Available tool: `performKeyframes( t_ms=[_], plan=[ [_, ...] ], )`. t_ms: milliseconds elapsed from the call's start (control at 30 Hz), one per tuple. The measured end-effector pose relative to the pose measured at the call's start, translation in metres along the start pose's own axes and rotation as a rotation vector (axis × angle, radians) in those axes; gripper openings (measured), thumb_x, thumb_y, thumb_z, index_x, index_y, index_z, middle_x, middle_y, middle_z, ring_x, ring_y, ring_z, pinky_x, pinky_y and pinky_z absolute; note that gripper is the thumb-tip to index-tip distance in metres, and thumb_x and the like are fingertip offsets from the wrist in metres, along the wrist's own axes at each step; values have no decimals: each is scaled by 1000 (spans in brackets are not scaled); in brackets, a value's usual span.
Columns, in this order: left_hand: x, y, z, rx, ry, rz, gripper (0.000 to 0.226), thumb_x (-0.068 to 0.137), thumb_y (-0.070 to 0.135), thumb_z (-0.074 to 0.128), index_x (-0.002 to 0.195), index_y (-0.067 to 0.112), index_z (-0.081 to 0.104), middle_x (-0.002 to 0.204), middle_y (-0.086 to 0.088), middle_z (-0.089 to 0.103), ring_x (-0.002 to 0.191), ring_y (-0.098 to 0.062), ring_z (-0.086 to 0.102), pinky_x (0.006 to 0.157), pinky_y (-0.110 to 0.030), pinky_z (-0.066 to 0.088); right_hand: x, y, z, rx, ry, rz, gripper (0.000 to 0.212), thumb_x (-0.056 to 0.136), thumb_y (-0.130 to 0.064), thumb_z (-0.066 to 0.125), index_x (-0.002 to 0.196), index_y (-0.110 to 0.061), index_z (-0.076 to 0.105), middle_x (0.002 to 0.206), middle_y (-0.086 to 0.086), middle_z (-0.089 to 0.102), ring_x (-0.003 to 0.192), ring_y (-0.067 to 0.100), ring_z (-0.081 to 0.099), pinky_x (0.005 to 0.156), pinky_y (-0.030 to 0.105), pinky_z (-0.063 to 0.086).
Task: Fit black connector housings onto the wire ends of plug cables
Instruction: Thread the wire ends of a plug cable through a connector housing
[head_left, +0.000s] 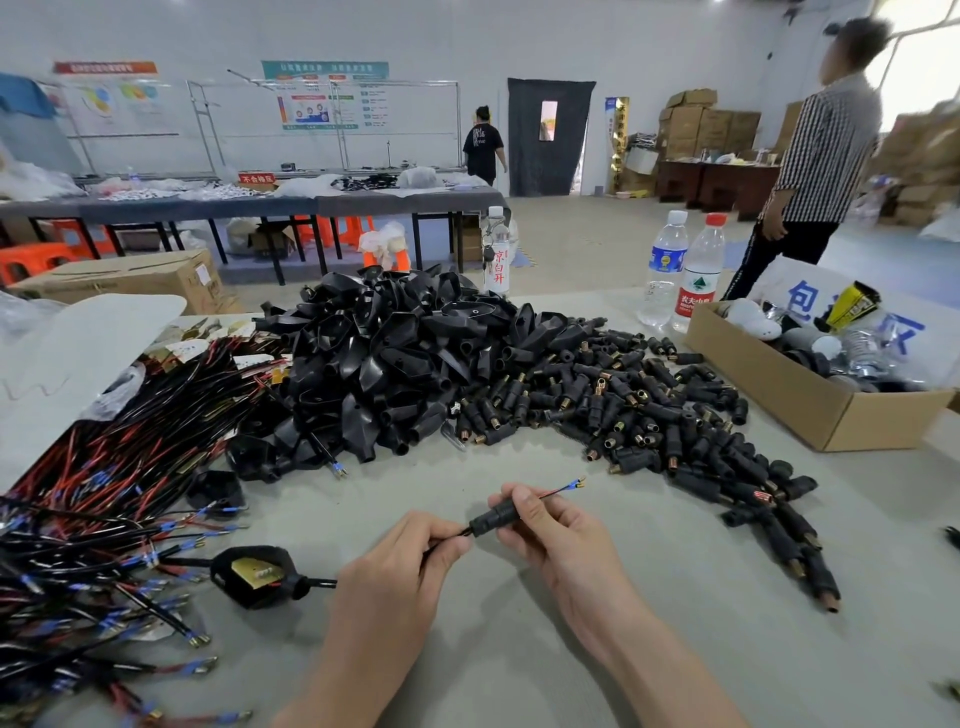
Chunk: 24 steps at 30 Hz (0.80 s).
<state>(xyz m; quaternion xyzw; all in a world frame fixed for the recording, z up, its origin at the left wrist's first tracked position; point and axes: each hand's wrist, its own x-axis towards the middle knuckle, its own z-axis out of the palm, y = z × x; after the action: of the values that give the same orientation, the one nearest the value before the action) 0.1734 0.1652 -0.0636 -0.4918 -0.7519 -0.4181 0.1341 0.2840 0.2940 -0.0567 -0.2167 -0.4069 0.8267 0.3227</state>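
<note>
Head view, black housing (496, 516), threaded on cable (558, 491)

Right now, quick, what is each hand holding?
Left hand: closed, pinching the black cable.
Right hand: closed, gripping the black housing on that cable.

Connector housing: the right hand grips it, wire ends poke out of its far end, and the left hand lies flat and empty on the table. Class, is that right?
Wrong on the left hand: the head view shows it pinching the black cable behind the connector housing. The right hand does grip the housing, and wire ends do poke out of its far end.
</note>
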Motion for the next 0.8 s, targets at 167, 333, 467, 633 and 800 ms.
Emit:
performKeyframes(
  t_ms=[167,333,467,633,800],
  plan=[
    [1,-3,2,62,54,92,10,86,32,67,82,23,69,69,27,48,61,9,40,47,-14,35,0,1,0,-80,23,-3,26,74,-30,71,82,-6,78,94,14,76,83,14,71,73,19,58],
    [0,-6,5,46,56,109,22,90,43,56,83,26,69,72,21,58,62,7,45,49,-15,39,1,1,-1,-143,56,-1,41,71,-38,73,89,-2,73,87,14,72,75,16,65,76,24,58],
    [-2,-8,6,15,48,103,14,87,38,64,84,25,69,73,23,59,63,5,48,52,-18,41,0,2,-2,-136,-16,20,31,73,-37,73,78,-6,76,77,11,66,67,14,62,69,20,56],
    [1,-12,2,69,64,134,26,86,49,56,91,26,68,77,24,62,68,5,57,61,-19,46,3,4,-3,-138,32,11,32,73,-36,73,84,-6,76,83,10,73,71,13,66,74,21,58],
    [2,-26,2,170,42,257,18,91,36,54,90,23,67,79,18,65,72,-1,62,74,-27,43,7,0,-7,-70,122,-23,30,74,-32,71,86,-5,74,85,10,72,71,11,65,71,18,58]
  ],
)
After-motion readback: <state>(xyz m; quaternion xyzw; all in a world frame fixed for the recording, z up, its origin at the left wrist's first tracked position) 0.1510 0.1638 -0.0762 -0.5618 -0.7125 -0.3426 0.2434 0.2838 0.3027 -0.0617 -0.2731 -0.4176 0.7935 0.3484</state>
